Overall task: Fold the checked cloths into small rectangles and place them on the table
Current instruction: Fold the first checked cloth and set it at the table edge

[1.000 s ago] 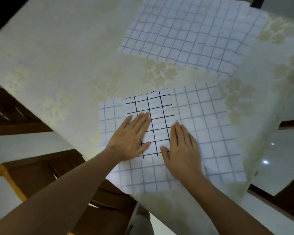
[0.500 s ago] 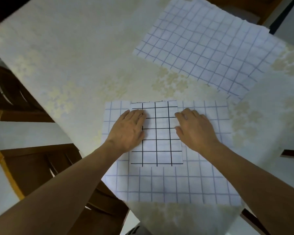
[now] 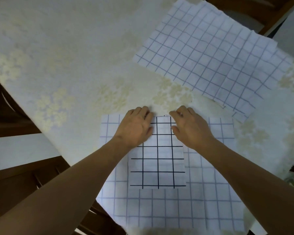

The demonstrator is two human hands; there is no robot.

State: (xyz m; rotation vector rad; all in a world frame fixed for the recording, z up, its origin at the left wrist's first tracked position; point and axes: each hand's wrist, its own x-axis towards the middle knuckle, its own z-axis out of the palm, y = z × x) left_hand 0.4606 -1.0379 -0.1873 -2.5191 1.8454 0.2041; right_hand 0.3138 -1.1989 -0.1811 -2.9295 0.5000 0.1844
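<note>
A small folded cloth with black checks (image 3: 158,163) lies on top of a larger flat cloth with pale blue checks (image 3: 210,200) at the near edge of the table. My left hand (image 3: 136,128) and my right hand (image 3: 190,128) are at the black-checked cloth's far edge, one at each far corner. The fingers of both are curled over that edge and the thumbs lie on the cloth. The far corners are hidden under my fingers. A second blue-checked cloth (image 3: 210,56) lies spread out at the far right.
The table wears a cream tablecloth with a faint flower pattern (image 3: 66,56). Brown wooden chairs (image 3: 24,184) stand at the left below the table's edge. The near blue-checked cloth hangs slightly over the near edge.
Both hands have slid away from me along the black-checked cloth, from its near part to its far edge. Their fingers went from flat to curled over that edge.
</note>
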